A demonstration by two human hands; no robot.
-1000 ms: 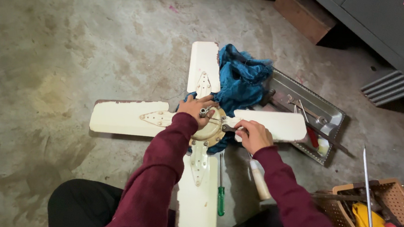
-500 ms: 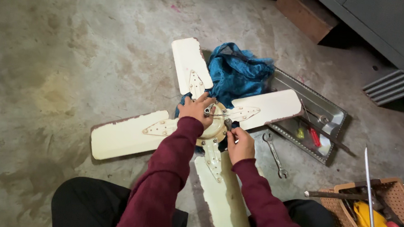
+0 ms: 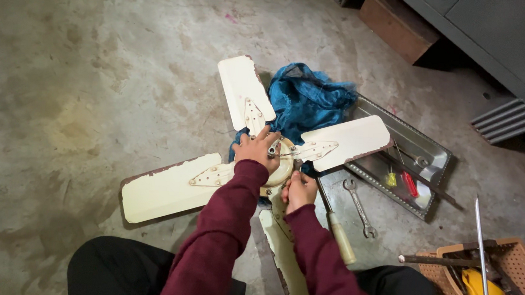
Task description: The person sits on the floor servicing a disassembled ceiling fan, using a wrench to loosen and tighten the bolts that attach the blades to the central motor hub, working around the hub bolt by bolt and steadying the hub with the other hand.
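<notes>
A cream four-bladed fan (image 3: 169, 189) lies flat on the concrete floor in front of my knees. My left hand (image 3: 256, 149) rests on top of its round hub (image 3: 282, 166), fingers curled around a small metal part (image 3: 272, 147) there. Against the hub's near edge my right hand (image 3: 300, 190) is closed, beside the blade that points toward me (image 3: 281, 246). The far blade (image 3: 244, 91) and the right blade (image 3: 349, 139) angle away. Both sleeves are maroon.
A crumpled blue cloth (image 3: 309, 97) sits behind the hub. On the right a metal tray (image 3: 441, 160) holds screwdrivers (image 3: 408, 182). A spanner (image 3: 358, 206) and a wooden-handled tool (image 3: 340, 236) lie on the floor. A woven basket (image 3: 446, 288) of tools stands at lower right, a wooden box (image 3: 398, 28) farther back.
The fan has turned counter-clockwise on the floor. My right hand moved from the hub's right side to its near edge. The spanner beside the tray has come into sight.
</notes>
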